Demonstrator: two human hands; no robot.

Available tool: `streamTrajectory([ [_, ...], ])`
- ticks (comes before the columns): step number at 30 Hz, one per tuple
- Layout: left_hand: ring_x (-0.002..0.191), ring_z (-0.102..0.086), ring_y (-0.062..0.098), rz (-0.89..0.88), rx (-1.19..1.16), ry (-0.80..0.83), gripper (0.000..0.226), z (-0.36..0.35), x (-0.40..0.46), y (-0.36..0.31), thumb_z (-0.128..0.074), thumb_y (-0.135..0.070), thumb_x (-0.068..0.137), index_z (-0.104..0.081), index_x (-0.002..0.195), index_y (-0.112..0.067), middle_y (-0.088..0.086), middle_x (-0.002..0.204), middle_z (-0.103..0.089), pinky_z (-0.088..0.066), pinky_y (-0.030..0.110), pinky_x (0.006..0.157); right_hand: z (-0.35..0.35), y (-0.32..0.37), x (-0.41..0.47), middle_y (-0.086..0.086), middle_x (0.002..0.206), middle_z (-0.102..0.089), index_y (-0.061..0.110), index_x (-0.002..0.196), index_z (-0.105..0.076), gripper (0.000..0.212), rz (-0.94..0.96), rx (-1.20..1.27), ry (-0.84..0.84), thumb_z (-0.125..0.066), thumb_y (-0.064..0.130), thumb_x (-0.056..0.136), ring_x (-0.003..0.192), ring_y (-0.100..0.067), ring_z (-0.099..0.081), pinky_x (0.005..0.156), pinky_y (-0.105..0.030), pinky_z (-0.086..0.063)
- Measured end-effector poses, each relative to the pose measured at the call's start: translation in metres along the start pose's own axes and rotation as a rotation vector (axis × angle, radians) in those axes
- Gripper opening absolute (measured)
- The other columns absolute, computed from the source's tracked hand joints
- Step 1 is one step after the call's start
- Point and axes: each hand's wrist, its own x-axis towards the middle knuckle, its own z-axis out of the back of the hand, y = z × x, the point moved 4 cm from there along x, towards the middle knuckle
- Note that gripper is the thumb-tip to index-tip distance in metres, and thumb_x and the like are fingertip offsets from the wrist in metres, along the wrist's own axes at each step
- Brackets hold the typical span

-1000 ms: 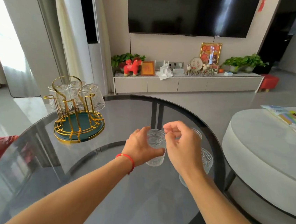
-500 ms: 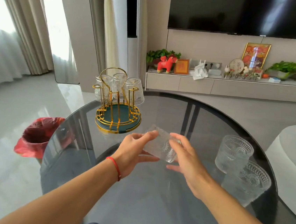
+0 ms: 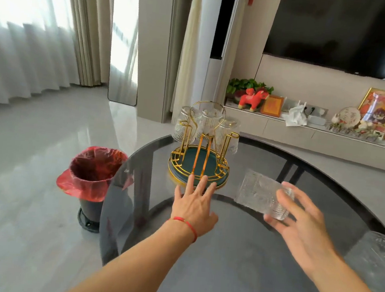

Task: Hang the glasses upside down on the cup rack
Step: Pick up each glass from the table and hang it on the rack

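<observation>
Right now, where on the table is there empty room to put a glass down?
The near part of the glass table, between the two forearms, is bare. So is the strip left of the left hand, toward the table's edge. It's crowded by the cup rack, by the right hand with its glass, and at the far right, by another glass.

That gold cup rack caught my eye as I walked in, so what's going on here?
A person is loading glasses onto the cup rack on the dark glass table. Three glasses already hang upside down on it. The right hand holds another glass, tipped on its side, just right of the rack. The empty left hand reaches, fingers spread, to the rack's base. One more glass waits at the right edge.
</observation>
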Motion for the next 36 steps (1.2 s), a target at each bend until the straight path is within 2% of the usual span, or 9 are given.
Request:
streamTrajectory([
  [4, 0.156, 0.014, 0.039, 0.028, -0.027, -0.001, 0.080, -0.006, 0.001, -0.005, -0.046, -0.047, 0.098, -0.008, 0.163, -0.020, 0.005, 0.174, 0.004, -0.009, 0.065, 0.123, -0.067, 0.045, 0.021, -0.002, 0.126, -0.070, 0.021, 0.132, -0.069, 0.056, 0.248, -0.076, 0.084, -0.083, 0.026, 0.077, 0.115, -0.021, -0.068, 0.068, -0.033, -0.062],
  [7, 0.157, 0.013, 0.039, 0.031, -0.039, -0.009, 0.080, -0.005, 0.003, -0.003, -0.047, -0.046, 0.097, -0.011, 0.162, -0.017, 0.006, 0.174, 0.000, -0.017, 0.063, 0.122, -0.130, 0.081, 0.042, -0.002, 0.138, -0.063, 0.033, 0.133, -0.067, 0.051, 0.500, -0.311, 0.135, -0.084, 0.027, 0.085, 0.121, -0.019, -0.066, 0.072, -0.032, -0.061],
  [10, 0.156, 0.012, 0.040, 0.022, -0.042, 0.014, 0.081, -0.003, 0.005, -0.001, -0.048, -0.046, 0.097, -0.010, 0.162, -0.015, 0.008, 0.173, -0.001, -0.023, 0.061, 0.121, -0.183, 0.097, 0.066, -0.001, 0.147, -0.058, 0.037, 0.143, -0.060, 0.060, 0.618, -0.558, 0.161, -0.079, 0.038, 0.085, 0.133, -0.026, -0.058, 0.093, -0.047, -0.061],
  [11, 0.156, 0.012, 0.040, 0.020, -0.038, 0.021, 0.081, -0.002, 0.005, 0.000, -0.048, -0.046, 0.098, -0.010, 0.162, -0.014, 0.008, 0.173, -0.001, -0.024, 0.061, 0.121, -0.197, 0.098, 0.073, -0.001, 0.149, -0.057, 0.033, 0.146, -0.056, 0.065, 0.632, -0.633, 0.158, -0.079, 0.038, 0.086, 0.134, -0.026, -0.057, 0.101, -0.052, -0.057],
  [13, 0.157, 0.012, 0.040, 0.015, -0.028, 0.034, 0.082, -0.002, 0.005, 0.000, -0.049, -0.046, 0.098, -0.009, 0.162, -0.013, 0.008, 0.173, -0.001, -0.025, 0.061, 0.121, -0.216, 0.095, 0.085, -0.004, 0.149, -0.058, 0.023, 0.150, -0.052, 0.070, 0.656, -0.759, 0.143, -0.079, 0.036, 0.086, 0.136, -0.025, -0.054, 0.109, -0.045, -0.050],
  [16, 0.157, 0.012, 0.038, 0.012, -0.023, 0.036, 0.081, -0.003, 0.006, 0.003, -0.048, -0.045, 0.098, -0.010, 0.162, -0.013, 0.007, 0.174, 0.000, -0.023, 0.061, 0.121, -0.235, 0.083, 0.098, -0.010, 0.150, -0.058, 0.015, 0.149, -0.053, 0.069, 0.675, -0.923, 0.136, -0.078, 0.036, 0.088, 0.139, -0.026, -0.052, 0.104, -0.032, -0.040],
  [21, 0.158, 0.008, 0.036, 0.018, -0.065, 0.034, 0.079, 0.003, 0.007, 0.005, -0.049, -0.041, 0.098, -0.012, 0.162, -0.012, 0.007, 0.173, -0.006, -0.025, 0.061, 0.120, -0.250, 0.056, 0.111, -0.013, 0.152, -0.057, 0.015, 0.150, -0.054, 0.066, 0.633, -1.079, 0.149, -0.075, 0.036, 0.091, 0.144, -0.033, -0.048, 0.116, -0.046, -0.042],
  [24, 0.158, 0.004, 0.035, 0.022, -0.062, 0.012, 0.077, 0.005, 0.006, 0.006, -0.050, -0.039, 0.097, -0.017, 0.161, -0.011, 0.008, 0.171, -0.012, -0.029, 0.058, 0.118, -0.252, 0.042, 0.114, -0.013, 0.153, -0.058, 0.014, 0.151, -0.055, 0.067, 0.623, -1.155, 0.156, -0.075, 0.038, 0.091, 0.146, -0.033, -0.047, 0.118, -0.047, -0.041],
  [36, 0.158, 0.000, 0.030, 0.044, -0.031, 0.014, 0.071, 0.010, 0.004, 0.007, -0.054, -0.034, 0.095, -0.025, 0.156, -0.011, 0.007, 0.169, -0.017, -0.032, 0.058, 0.116, -0.251, 0.015, 0.112, -0.005, 0.154, -0.059, 0.025, 0.152, -0.052, 0.068, 0.634, -1.410, 0.242, -0.067, 0.054, 0.093, 0.140, -0.031, -0.054, 0.101, -0.047, -0.049],
])
